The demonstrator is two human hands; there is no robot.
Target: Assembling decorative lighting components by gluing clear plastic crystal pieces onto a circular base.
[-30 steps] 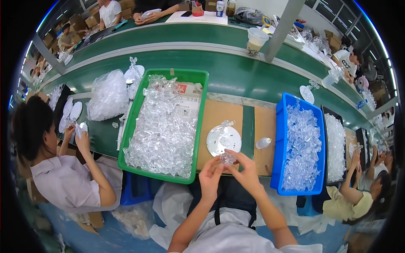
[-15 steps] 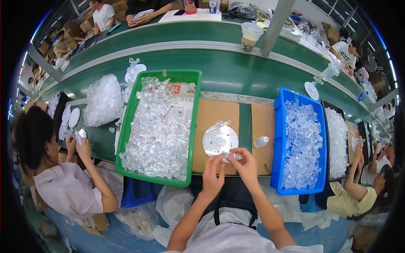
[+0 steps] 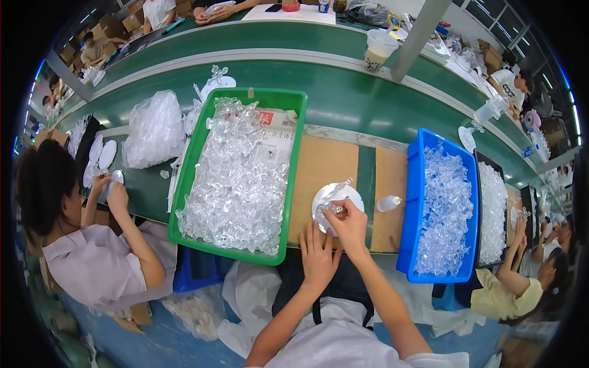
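Note:
A round white disc (image 3: 356, 196) lies on a brown cardboard sheet (image 3: 325, 161) in front of me. On it rests a clear plastic piece (image 3: 336, 191), slanting toward the upper right. My right hand (image 3: 351, 228) reaches over the disc, thumb and fingers pinched on a small clear plastic part (image 3: 334, 208) against that piece. The fingers partly cover it, so I cannot tell whether the two are joined. Beside the disc's near edge, my left hand (image 3: 319, 260) holds nothing, its fingers stretched out and apart.
A green bin (image 3: 297, 153) of clear plastic parts stands left, with newspaper inside. To the right are a small white squeeze bottle (image 3: 388, 203) and a blue bin (image 3: 405, 211) of clear parts. A co-worker (image 3: 104, 264) sits at left; a lidded drink cup (image 3: 378, 50) stands beyond.
My right hand has carried the small clear part forward onto the disc. My left hand has let go of it and opened near the cardboard's front edge. The whole view has shifted slightly.

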